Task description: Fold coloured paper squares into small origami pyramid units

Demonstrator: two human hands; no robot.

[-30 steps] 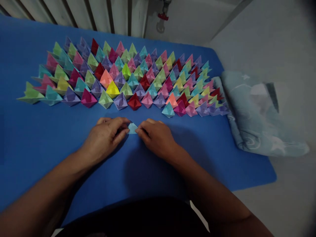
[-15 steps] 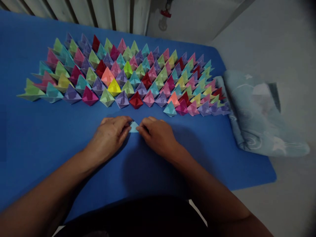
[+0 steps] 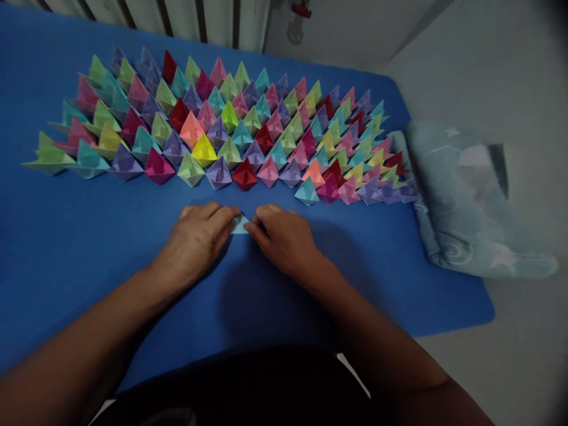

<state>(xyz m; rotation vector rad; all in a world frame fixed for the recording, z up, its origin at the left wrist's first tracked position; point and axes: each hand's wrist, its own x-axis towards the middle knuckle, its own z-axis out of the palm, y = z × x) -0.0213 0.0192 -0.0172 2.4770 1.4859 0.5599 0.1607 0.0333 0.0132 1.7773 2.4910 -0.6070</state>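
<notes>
A small light-blue piece of folded paper (image 3: 240, 226), triangular where it shows, lies between my two hands close to the blue surface. My left hand (image 3: 199, 232) is closed on its left side, thumb and fingers pressed together. From the right, my right hand (image 3: 284, 239) pinches the other side with thumb and forefinger. Both ends of the paper are covered by my fingers. Just beyond my hands stand rows of folded paper boats (image 3: 245, 175) in many colours, with a light-blue boat (image 3: 307, 191) at the near edge of the rows.
The boats stand on a blue table (image 3: 177, 331). A folded grey-blue blanket (image 3: 465, 207) with white patterns lies at the right, partly over the table's edge. Behind the table is a white radiator (image 3: 222, 23), with a red valve handle (image 3: 301, 10) to its right.
The view has shifted slightly, so the boats sit a little higher in the picture. My left fingers have moved slightly along the paper, and both hands still hold it.
</notes>
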